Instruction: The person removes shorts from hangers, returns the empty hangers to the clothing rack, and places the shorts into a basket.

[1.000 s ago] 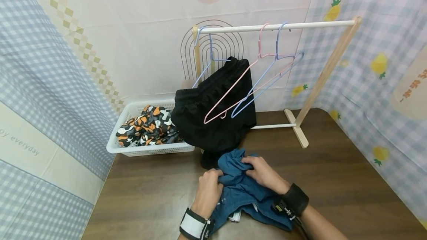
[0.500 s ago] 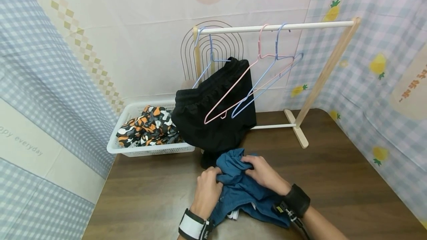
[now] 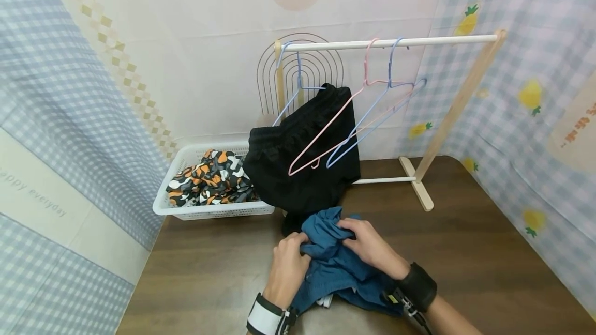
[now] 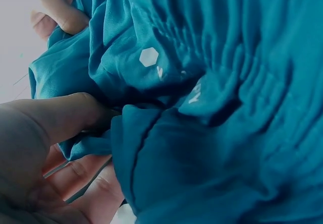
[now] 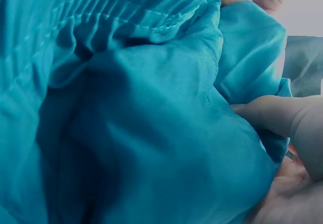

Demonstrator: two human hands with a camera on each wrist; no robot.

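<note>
Crumpled blue shorts (image 3: 332, 270) lie bunched near the front of the table in the head view. My left hand (image 3: 287, 268) pinches their cloth from the left. Opposite it, my right hand (image 3: 372, 246) pinches a fold of the same shorts on the far right side. In the left wrist view the shorts (image 4: 202, 148) show a gathered elastic band and small white prints, and the left thumb presses over the cloth with fingers beneath. The right wrist view has the stitched, gathered band of the shorts (image 5: 166, 133), with the right thumb on the cloth's edge.
Beyond the hands stands a drying rack (image 3: 447, 112) with a white bar. Black shorts (image 3: 302, 169) hang on it from a blue hanger, beside a pink hanger (image 3: 328, 123) and another blue hanger (image 3: 372, 112). A white basket (image 3: 163, 198) with orange-patterned cloth (image 3: 209, 180) sits at left.
Both hands keep their hold on the blue shorts, which have shifted very slightly left at the left hand. The head view has tilted a little, so the rack and basket sit slightly lower.
</note>
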